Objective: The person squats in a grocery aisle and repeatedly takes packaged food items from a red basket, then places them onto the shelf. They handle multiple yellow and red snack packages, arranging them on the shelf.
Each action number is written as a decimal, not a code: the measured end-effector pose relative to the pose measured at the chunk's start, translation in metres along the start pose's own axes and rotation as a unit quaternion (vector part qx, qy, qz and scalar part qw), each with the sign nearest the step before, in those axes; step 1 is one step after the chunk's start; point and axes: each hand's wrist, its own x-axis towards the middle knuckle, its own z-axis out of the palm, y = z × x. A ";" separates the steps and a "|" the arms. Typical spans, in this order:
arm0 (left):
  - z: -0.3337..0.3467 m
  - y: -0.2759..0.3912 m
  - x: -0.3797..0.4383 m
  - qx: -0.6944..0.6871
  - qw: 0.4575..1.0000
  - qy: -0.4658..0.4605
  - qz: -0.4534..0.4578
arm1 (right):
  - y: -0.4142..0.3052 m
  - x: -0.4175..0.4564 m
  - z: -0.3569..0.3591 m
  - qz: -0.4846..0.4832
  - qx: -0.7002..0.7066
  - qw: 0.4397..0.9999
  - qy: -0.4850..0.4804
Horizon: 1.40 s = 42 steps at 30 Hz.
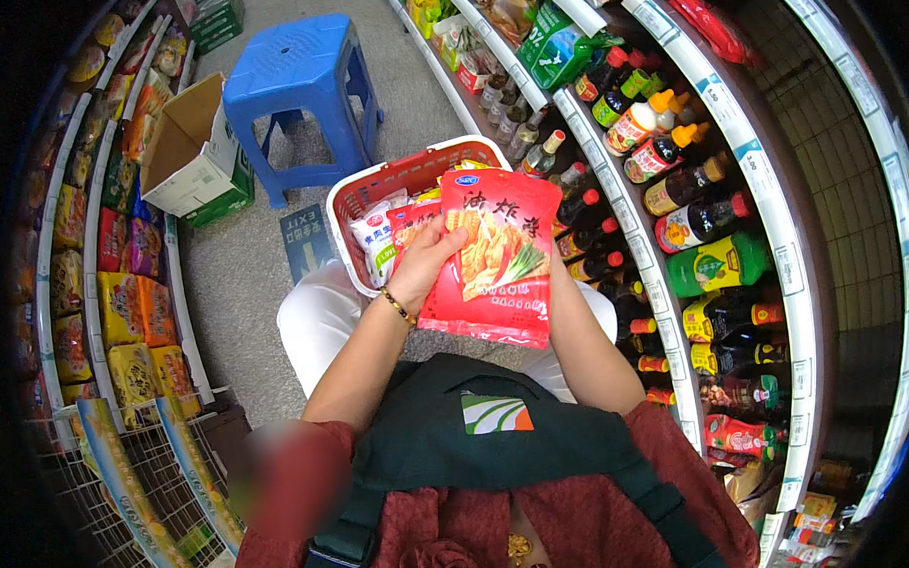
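Observation:
A red plastic food packet (pixel 499 275), printed with a picture of fried food and writing, is held up in front of my lap. My left hand (pixel 423 259) grips its left side, thumb pressed on the front. At the right edge, my right hand (pixel 557 269) holds the packet from behind; its fingers are hidden. A second, similar red packet (pixel 407 219) shows beyond my left hand; whether that hand also holds it I cannot tell. Just past the packets stands a red plastic shopping basket with a white rim (pixel 335 213). White packets (pixel 378 234) lie in it, with something yellow partly covered.
A blue plastic stool (pixel 289 64) and an open cardboard box (pixel 194 150) stand on the floor ahead. Shelves of sauce bottles (pixel 700 223) run along my right. Packaged food (pixel 121 307) fills the left shelves, with a wire rack (pixel 131 475) at lower left.

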 end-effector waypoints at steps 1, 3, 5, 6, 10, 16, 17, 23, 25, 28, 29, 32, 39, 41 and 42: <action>0.001 -0.004 0.001 0.011 1.000 0.021 -0.001 | -0.004 0.000 -0.002 0.022 -0.012 1.000 -0.013; 0.000 -0.014 0.005 0.034 0.997 0.063 -0.002 | 0.006 -0.001 -0.002 0.000 0.008 0.999 -0.035; 0.004 -0.014 0.002 -0.036 0.995 0.082 -0.042 | 0.013 -0.012 0.014 -0.007 0.003 0.998 -0.063; -0.001 -0.019 0.003 -0.090 0.990 0.093 -0.059 | 0.020 -0.011 0.018 -0.018 -0.048 0.999 -0.010; -0.040 -0.055 0.008 -0.293 0.953 0.024 -0.072 | 0.051 -0.012 0.020 -0.183 -0.349 0.919 0.030; -0.030 -0.019 0.004 -0.313 0.935 -0.164 -0.032 | 0.082 -0.059 0.054 -0.412 -0.718 0.507 -0.240; -0.032 -0.027 0.005 -0.334 0.921 -0.196 -0.030 | 0.085 -0.061 0.056 -0.425 -0.743 0.427 -0.292; -0.007 -0.024 -0.004 -0.237 0.963 -0.114 0.057 | 0.063 -0.045 0.067 -0.522 -0.733 0.412 -0.140; 0.002 -0.016 -0.012 -0.210 0.975 -0.004 0.073 | 0.043 -0.031 0.066 -0.454 -0.711 0.536 -0.031; 0.011 -0.011 -0.006 -0.157 0.975 0.156 0.037 | 0.023 0.001 0.028 -0.384 -0.662 0.641 0.058; 0.007 -0.016 0.001 -0.121 0.976 0.179 0.001 | 0.023 0.007 0.012 -0.314 -0.616 0.721 0.039; -0.055 -0.056 0.019 -0.092 0.962 0.249 -0.067 | 0.045 0.014 -0.017 -0.086 -0.311 0.945 0.049; -0.201 -0.156 0.024 0.171 0.873 0.456 -0.023 | 0.075 0.040 -0.077 0.074 -0.126 0.985 0.096; -0.222 -0.155 0.032 0.275 0.837 0.471 -0.032 | 0.075 0.056 -0.085 0.059 -0.159 0.981 0.098; -0.230 -0.155 0.037 0.325 0.815 0.478 -0.038 | 0.074 0.065 -0.089 0.044 -0.201 0.974 0.096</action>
